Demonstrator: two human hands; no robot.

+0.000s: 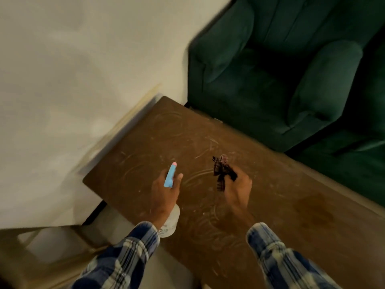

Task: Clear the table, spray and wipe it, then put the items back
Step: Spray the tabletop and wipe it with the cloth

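Spraying carelessly could mist the green armchair (pixel 270 80); left hand (pixel 165 192) grips the spray bottle (pixel 170 177), right hand (pixel 238 189) clutches the checked cloth (pixel 221 171)

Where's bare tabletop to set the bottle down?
Free: the table beyond both hands, up to the wall and green armchair, and rightward past the right hand holding the cloth. Crowded between it and the left hand gripping the spray bottle.

One head-worn wide camera looks forward and steeply down, close above the table (pixel 270 205), left hand (pixel 164 190) and right hand (pixel 237 188) toward six o'clock, wall (pixel 83 80) at ten, sofa (pixel 270 80) at two.
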